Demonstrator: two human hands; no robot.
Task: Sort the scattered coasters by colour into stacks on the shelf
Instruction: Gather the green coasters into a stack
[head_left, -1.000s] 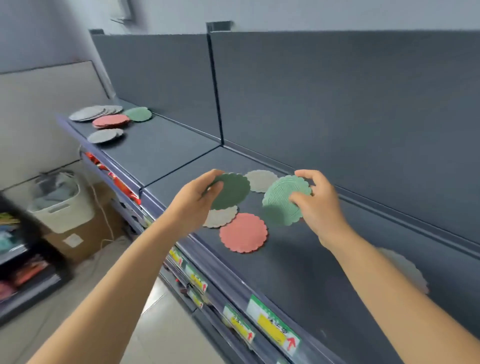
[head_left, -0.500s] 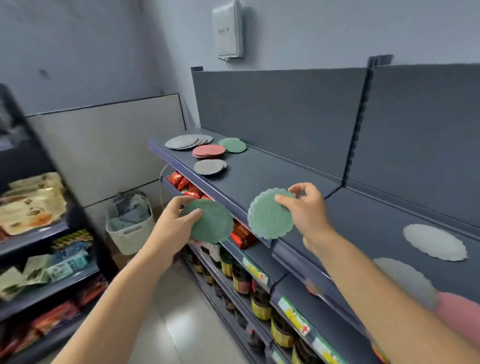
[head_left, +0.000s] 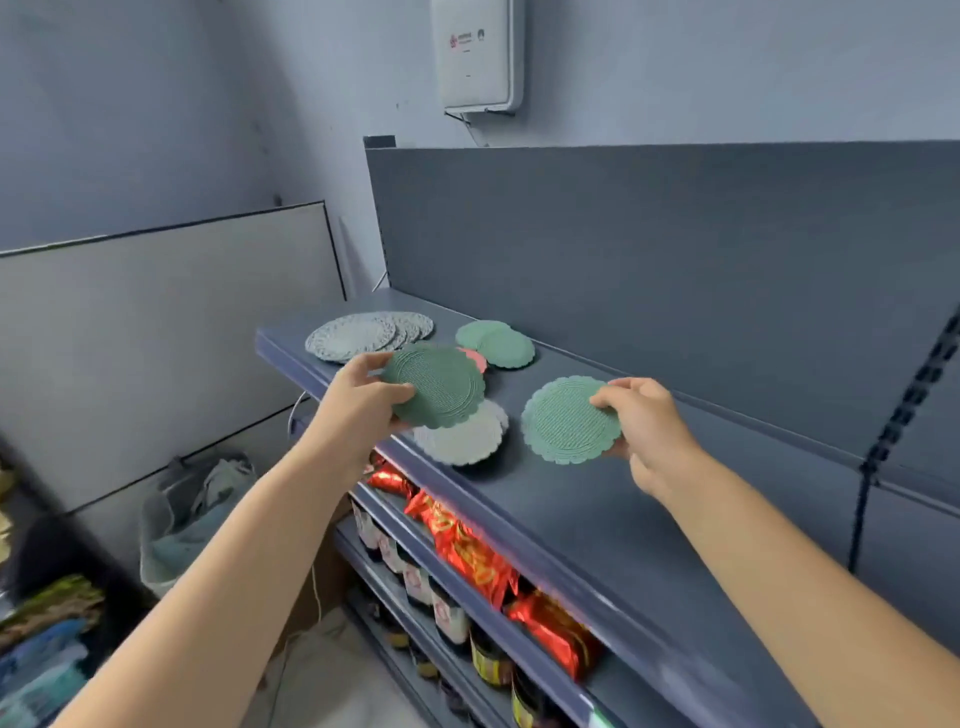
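Head view. Your left hand (head_left: 358, 400) pinches the dark green coaster (head_left: 441, 387) at its left rim, thumb on top, over the front edge of the shelf (head_left: 597, 512). Your right hand (head_left: 644, 423) pinches the light green coaster (head_left: 563, 421) at its right rim. The grey stack (head_left: 358, 335) and the green stack (head_left: 498, 343) lie beyond. There is bare shelf at your right.

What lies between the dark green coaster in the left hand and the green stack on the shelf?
The edge of a pink coaster shows there in the head view; the dark green coaster hides the rest.
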